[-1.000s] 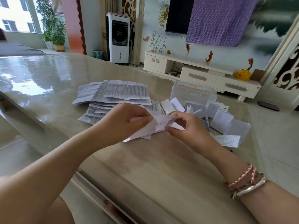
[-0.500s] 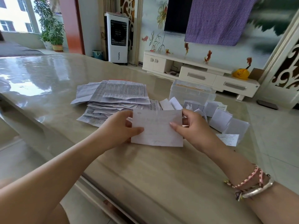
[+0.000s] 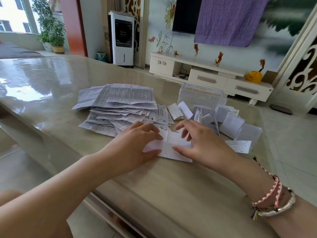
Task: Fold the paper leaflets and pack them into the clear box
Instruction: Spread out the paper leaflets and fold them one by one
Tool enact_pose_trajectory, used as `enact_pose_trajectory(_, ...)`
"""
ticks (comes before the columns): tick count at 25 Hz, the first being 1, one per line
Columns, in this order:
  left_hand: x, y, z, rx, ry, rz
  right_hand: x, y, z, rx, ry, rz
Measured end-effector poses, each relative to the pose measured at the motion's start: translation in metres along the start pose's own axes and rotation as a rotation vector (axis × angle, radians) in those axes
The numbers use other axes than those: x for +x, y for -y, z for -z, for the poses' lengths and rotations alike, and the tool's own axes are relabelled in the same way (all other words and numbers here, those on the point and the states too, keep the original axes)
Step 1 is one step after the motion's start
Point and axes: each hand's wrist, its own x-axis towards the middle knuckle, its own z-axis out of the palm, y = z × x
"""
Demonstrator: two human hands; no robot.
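A white paper leaflet (image 3: 171, 146) lies folded on the glossy table (image 3: 51, 93) between my hands. My left hand (image 3: 135, 143) rests on its left end with fingers laid flat and the thumb at its near edge. My right hand (image 3: 200, 143) presses its right end with spread fingers, slightly blurred. A pile of unfolded printed leaflets (image 3: 120, 103) sits behind my left hand. The clear box (image 3: 200, 96) stands at the back right, and several folded leaflets (image 3: 229, 124) lie in front of it and to its right.
A small printed slip (image 3: 239, 146) lies right of my right hand near the table's right edge. Beyond the table stand a white TV cabinet (image 3: 211, 76), a white air cooler (image 3: 122, 38) and potted plants (image 3: 51, 31).
The leaflet was held up between both hands; it now lies folded on the table, with both hands lowered onto it and pressing it flat.
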Motion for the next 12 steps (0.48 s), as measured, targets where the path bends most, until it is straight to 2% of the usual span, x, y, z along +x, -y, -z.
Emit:
enact_pose_trajectory(3,0.001,-0.001,-0.005,0.003,0.077,-0.042,-0.002,-0.001,-0.003,0.108,0.107,0.095)
enact_pose_trajectory(12,0.007,0.001,0.000,0.110,0.083,-0.073,-0.010,-0.004,0.011,0.050,0.212,0.138)
